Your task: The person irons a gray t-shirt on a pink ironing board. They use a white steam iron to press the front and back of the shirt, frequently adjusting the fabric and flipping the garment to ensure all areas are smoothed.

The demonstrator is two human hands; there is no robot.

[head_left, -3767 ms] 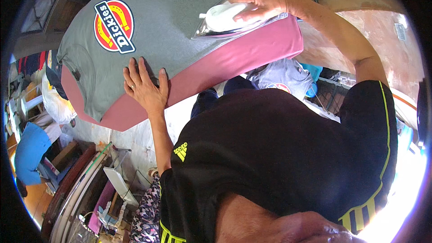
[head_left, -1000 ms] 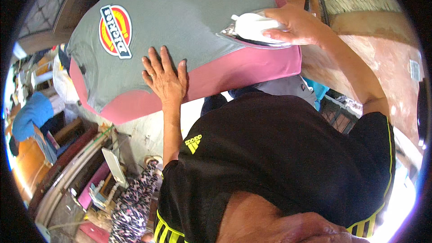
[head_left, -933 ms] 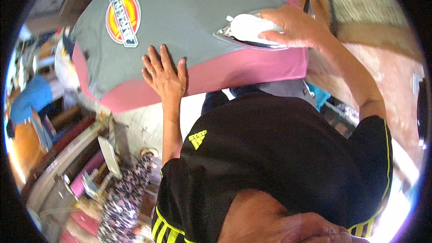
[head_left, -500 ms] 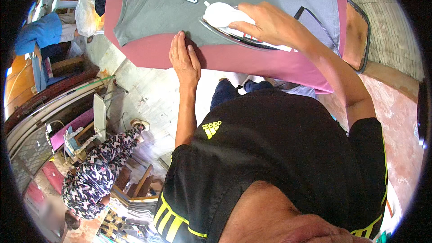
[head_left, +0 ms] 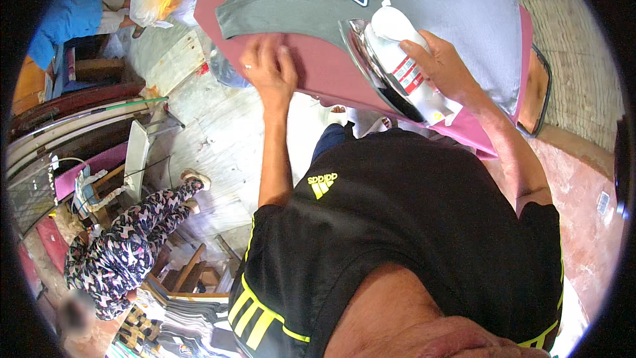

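A grey T-shirt (head_left: 291, 3) with a round red-and-yellow printed emblem lies spread on a pink-covered ironing board (head_left: 318, 69). My right hand (head_left: 440, 63) is closed round the handle of a white clothes iron (head_left: 392, 25). The iron is tilted, with its shiny metal soleplate edge showing, over the near side of the board. To its left, my left hand (head_left: 270, 73) is at the near edge of the board by the shirt's lower border. Its fingers are bent, slightly apart and partly blurred, with nothing visible in them.
A person in patterned clothes (head_left: 126, 252) is at lower left, near wooden frames and stacked garments (head_left: 199, 325). Another person in blue (head_left: 69, 20) is at upper left, near a plastic bag (head_left: 147, 0). A corrugated surface (head_left: 563, 46) borders the board's right side.
The iron has swung toward me and tipped up from the shirt, so its soleplate edge shows more. My left hand has gone from lying flat to bent fingers. The view has shifted.
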